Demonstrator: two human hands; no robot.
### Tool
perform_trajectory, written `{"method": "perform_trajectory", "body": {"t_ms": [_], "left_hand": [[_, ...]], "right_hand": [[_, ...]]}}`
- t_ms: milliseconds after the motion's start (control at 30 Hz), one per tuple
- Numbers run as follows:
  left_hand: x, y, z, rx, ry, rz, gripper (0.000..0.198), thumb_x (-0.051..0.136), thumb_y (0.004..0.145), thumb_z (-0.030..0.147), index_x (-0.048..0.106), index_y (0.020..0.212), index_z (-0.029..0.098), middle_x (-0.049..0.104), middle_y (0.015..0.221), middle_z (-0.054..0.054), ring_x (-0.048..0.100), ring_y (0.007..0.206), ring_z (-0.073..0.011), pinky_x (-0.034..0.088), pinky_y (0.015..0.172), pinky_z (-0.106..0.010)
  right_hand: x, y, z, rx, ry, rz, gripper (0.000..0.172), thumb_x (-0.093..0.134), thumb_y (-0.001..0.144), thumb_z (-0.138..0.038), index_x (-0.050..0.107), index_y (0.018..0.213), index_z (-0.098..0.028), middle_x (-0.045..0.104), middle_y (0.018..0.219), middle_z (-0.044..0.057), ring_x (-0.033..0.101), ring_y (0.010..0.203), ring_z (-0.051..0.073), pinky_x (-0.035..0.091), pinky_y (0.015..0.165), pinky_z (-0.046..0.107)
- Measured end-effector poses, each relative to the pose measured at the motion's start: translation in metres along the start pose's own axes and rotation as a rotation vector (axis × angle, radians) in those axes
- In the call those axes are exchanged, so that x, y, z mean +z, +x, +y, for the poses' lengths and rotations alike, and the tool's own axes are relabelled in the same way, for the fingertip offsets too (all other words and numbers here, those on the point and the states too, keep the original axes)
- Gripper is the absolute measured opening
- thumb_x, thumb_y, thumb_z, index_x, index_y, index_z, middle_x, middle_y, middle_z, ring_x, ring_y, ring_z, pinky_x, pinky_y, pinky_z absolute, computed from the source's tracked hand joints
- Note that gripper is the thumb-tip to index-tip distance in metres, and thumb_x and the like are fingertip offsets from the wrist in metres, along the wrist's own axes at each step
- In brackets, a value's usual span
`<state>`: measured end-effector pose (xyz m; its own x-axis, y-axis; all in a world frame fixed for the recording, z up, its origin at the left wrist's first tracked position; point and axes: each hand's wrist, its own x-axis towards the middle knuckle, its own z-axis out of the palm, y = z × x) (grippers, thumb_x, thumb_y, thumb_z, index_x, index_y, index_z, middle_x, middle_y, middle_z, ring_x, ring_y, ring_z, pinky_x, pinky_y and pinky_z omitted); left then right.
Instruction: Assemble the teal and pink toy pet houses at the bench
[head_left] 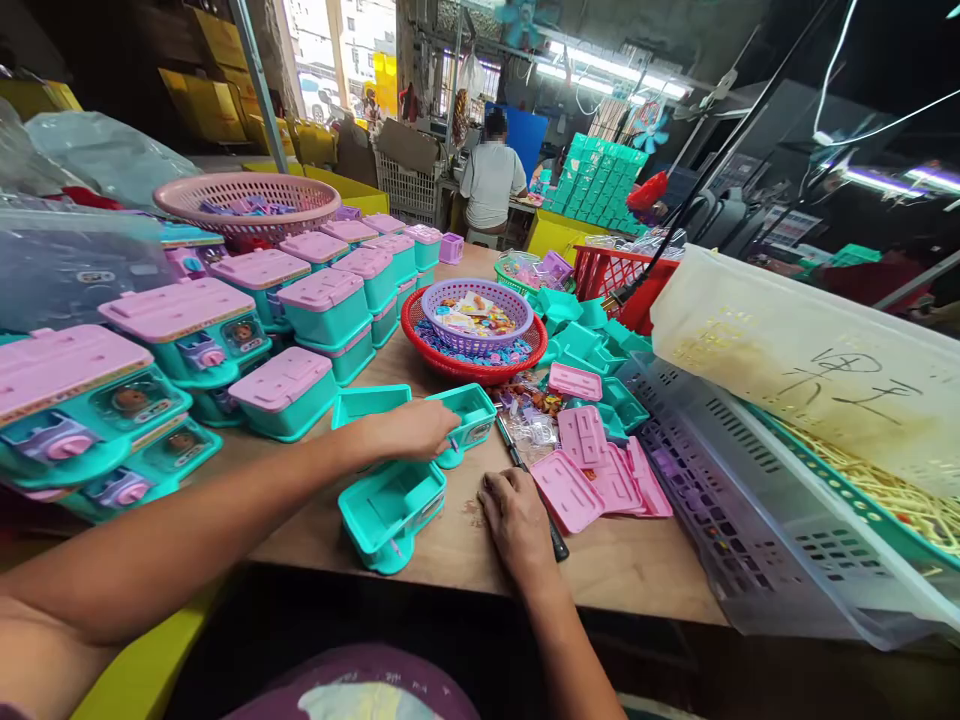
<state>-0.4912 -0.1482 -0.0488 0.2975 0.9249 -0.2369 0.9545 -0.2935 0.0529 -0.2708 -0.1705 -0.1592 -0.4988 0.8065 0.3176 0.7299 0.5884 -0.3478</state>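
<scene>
Plainly, line by line:

Left hand: the left hand (pixel 411 428) reaches across the wooden table (pixel 450 545), fingers curled onto the near rim of an open teal tray (pixel 471 412); it grips that rim, though the fingertips are hidden behind the knuckles.
Held tray: sits on the table just left of the red basket's front edge, open side up, long axis running from lower left to upper right, the far corner pointing toward the baskets.
Right hand: the right hand (pixel 516 520) lies palm down and flat on the table with fingers loosely bent, holding nothing that shows; its fingertips touch or nearly touch a dark thin tool (pixel 525 470), and I cannot tell which.
Tool: partly covered by the hand, both ends hard to read.
Second tray: another teal tray (pixel 390 508) stands near the table's front edge between the two forearms, open side tilted toward the camera.
Pink lids: pink lids (pixel 592 470) overlap in a fan just right of the right hand.
Baskets: a purple basket (pixel 477 315) nests inside a red basket (pixel 472 362); their small contents are too fine to make out.
Finished boxes: teal boxes with pink tops (pixel 285 390) are stacked at left, the nearest cut off by the edge.
Crate: a grey crate (pixel 720 500) at right is cut off by the frame.
Other person: a seated person (pixel 491 180) in the background faces away.
</scene>
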Motion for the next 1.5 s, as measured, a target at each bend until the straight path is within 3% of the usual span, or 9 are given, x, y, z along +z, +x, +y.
{"method": "perform_trajectory", "body": {"t_ms": [200,400,567,900,1033,1167,1300,1500], "left_hand": [[0.001,0.001,0.0,0.037,-0.028,-0.017,0.021,0.049,0.087,0.028,0.065,0.093,0.016,0.07,0.096,-0.014,0.066,0.087,-0.0271,0.043,0.065,-0.029],[0.001,0.001,-0.001,0.072,-0.148,0.007,0.027,0.047,0.091,0.039,0.063,0.094,0.018,0.07,0.095,-0.009,0.065,0.084,-0.0238,0.04,0.061,-0.027],[0.011,0.003,0.006,0.087,-0.126,0.002,0.022,0.049,0.088,0.034,0.063,0.092,0.018,0.07,0.093,-0.01,0.066,0.087,-0.0261,0.043,0.067,-0.03],[0.014,0.003,0.013,0.051,-0.071,0.025,0.02,0.05,0.088,0.029,0.065,0.091,0.017,0.071,0.089,-0.012,0.066,0.088,-0.0262,0.045,0.073,-0.031],[0.014,0.003,0.014,0.057,-0.065,0.029,0.021,0.049,0.088,0.029,0.065,0.092,0.016,0.07,0.09,-0.012,0.065,0.09,-0.0272,0.045,0.075,-0.032],[0.015,0.004,0.013,0.062,-0.061,0.027,0.019,0.047,0.087,0.027,0.063,0.09,0.016,0.07,0.088,-0.012,0.063,0.092,-0.027,0.044,0.076,-0.032],[0.011,0.002,0.012,0.083,-0.142,-0.019,0.015,0.053,0.083,0.028,0.062,0.09,0.018,0.069,0.091,-0.009,0.063,0.088,-0.0243,0.043,0.069,-0.028],[0.002,0.002,0.012,0.136,-0.373,-0.074,0.014,0.051,0.082,0.025,0.06,0.09,0.018,0.068,0.088,-0.003,0.061,0.077,-0.0185,0.039,0.061,-0.024]], "right_hand": [[0.001,0.012,0.008,0.083,-0.173,-0.066,0.02,0.045,0.096,-0.017,0.064,0.091,-0.016,0.058,0.087,0.007,0.056,0.076,0.017,0.043,0.068,0.027],[-0.007,0.019,0.006,0.105,-0.17,-0.102,0.021,0.044,0.096,-0.017,0.06,0.108,-0.014,0.059,0.104,0.012,0.059,0.09,0.02,0.044,0.075,0.028],[-0.014,0.022,0.001,0.238,-0.255,-0.198,0.021,0.041,0.097,-0.018,0.061,0.095,-0.017,0.06,0.102,0.01,0.061,0.082,0.019,0.042,0.067,0.028],[-0.021,-0.003,-0.007,0.218,-0.314,-0.13,0.018,0.047,0.096,-0.028,0.062,0.104,-0.021,0.057,0.101,0.008,0.056,0.093,0.022,0.043,0.068,0.028],[-0.019,-0.022,-0.009,0.154,-0.186,-0.093,0.02,0.049,0.096,-0.028,0.061,0.11,-0.02,0.056,0.102,0.009,0.055,0.095,0.022,0.047,0.078,0.031],[-0.017,-0.031,-0.001,0.194,-0.042,0.016,0.03,0.056,0.092,-0.033,0.057,0.118,-0.017,0.057,0.101,0.01,0.057,0.094,0.022,0.048,0.082,0.034],[-0.017,-0.028,0.003,0.249,-0.13,-0.013,0.018,0.053,0.094,-0.031,0.063,0.101,-0.018,0.06,0.092,0.008,0.059,0.084,0.021,0.045,0.072,0.031],[-0.022,-0.015,-0.002,0.283,-0.285,-0.108,0.022,0.046,0.096,-0.028,0.063,0.09,-0.016,0.063,0.086,0.009,0.06,0.075,0.021,0.04,0.064,0.029]]}}
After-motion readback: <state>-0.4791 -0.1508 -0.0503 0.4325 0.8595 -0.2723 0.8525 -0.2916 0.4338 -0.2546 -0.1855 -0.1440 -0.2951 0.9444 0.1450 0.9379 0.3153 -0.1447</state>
